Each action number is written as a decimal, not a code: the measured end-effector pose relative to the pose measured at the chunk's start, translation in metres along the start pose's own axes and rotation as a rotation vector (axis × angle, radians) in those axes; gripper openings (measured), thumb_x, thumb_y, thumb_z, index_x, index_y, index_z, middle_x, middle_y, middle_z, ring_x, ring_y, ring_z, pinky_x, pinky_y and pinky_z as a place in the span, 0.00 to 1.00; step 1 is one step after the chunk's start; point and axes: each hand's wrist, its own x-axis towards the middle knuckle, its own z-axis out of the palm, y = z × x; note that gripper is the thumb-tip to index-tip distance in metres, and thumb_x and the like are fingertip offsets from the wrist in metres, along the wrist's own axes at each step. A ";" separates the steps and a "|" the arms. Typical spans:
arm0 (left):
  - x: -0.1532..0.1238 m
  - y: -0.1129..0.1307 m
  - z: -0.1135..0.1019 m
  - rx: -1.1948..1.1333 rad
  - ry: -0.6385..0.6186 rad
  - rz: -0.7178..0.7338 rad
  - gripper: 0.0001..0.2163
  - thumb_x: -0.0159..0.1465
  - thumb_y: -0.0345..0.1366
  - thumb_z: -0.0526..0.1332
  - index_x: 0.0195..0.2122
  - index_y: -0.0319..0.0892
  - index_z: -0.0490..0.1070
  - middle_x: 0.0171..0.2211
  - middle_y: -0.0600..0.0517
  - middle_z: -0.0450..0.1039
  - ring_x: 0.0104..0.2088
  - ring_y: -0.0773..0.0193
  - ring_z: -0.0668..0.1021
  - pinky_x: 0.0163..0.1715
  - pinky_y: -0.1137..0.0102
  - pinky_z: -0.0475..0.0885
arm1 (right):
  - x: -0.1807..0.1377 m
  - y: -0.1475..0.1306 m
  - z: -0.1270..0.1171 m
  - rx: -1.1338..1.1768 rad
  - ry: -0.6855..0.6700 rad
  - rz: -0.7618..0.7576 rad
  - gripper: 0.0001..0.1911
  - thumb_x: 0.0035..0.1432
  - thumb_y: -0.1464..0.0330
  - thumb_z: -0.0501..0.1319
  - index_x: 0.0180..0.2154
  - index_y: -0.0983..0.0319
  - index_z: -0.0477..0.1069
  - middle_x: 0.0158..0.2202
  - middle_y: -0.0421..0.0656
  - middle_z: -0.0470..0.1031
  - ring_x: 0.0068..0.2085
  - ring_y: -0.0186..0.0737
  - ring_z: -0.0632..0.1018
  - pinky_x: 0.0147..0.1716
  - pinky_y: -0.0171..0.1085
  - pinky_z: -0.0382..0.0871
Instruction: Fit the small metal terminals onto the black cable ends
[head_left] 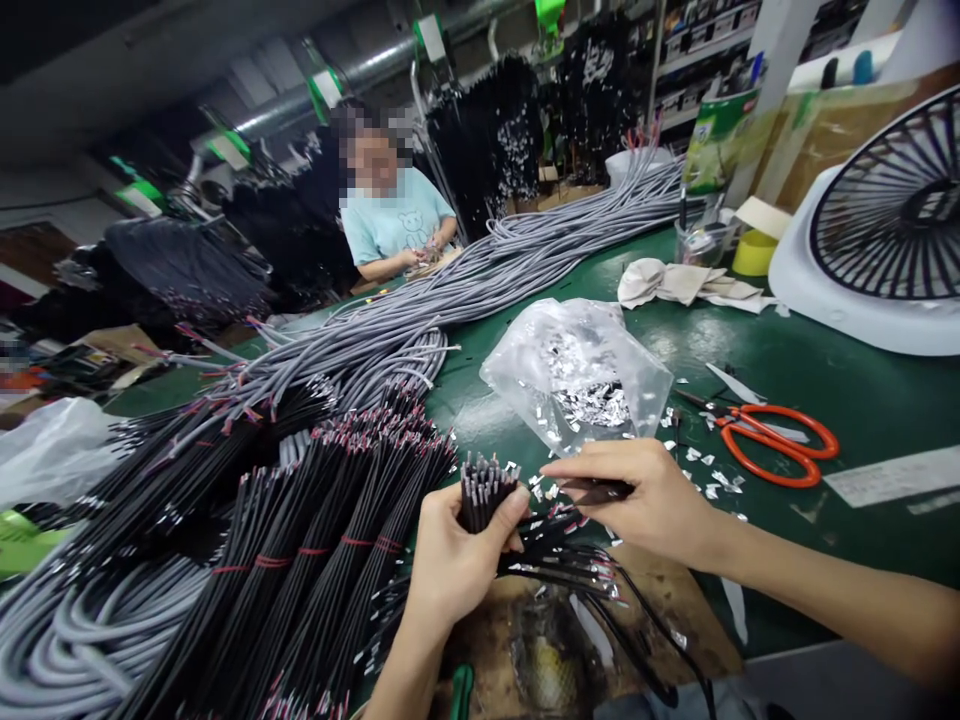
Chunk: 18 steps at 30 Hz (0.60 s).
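My left hand is closed around a bundle of black cables, whose pale grey tips point up above the thumb. Just right of those tips is my right hand, fingers pinched together, with a slim dark tool partly hidden in the palm. Its kind does not show. Under both hands, loose black cables with red and silver ends cross a worn brown board. An open plastic bag of small silver pieces lies beyond the right hand, with more pieces scattered beside it.
Red-tied black cable bundles and long grey cables cover the left and back of the green table. Orange-handled scissors lie at right, near a white fan. A person works across the table.
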 end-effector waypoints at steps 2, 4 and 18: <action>-0.001 0.003 0.001 0.027 -0.041 0.006 0.12 0.55 0.40 0.62 0.21 0.36 0.70 0.14 0.54 0.69 0.17 0.69 0.70 0.18 0.76 0.64 | -0.001 0.000 0.001 0.003 0.001 -0.003 0.14 0.48 0.78 0.58 0.37 0.69 0.77 0.23 0.43 0.74 0.24 0.32 0.71 0.23 0.32 0.63; -0.001 0.004 0.002 0.072 -0.066 0.006 0.12 0.54 0.39 0.63 0.19 0.36 0.70 0.16 0.52 0.71 0.18 0.68 0.71 0.19 0.76 0.65 | -0.001 -0.001 0.002 0.010 -0.006 -0.019 0.15 0.49 0.78 0.57 0.39 0.70 0.76 0.22 0.43 0.74 0.23 0.32 0.70 0.23 0.32 0.62; -0.002 0.001 0.003 0.174 0.144 0.120 0.10 0.50 0.37 0.66 0.20 0.38 0.67 0.19 0.56 0.66 0.20 0.69 0.66 0.20 0.75 0.63 | -0.003 -0.007 0.003 -0.003 -0.109 0.143 0.20 0.56 0.66 0.58 0.51 0.62 0.68 0.40 0.44 0.74 0.38 0.36 0.74 0.38 0.36 0.66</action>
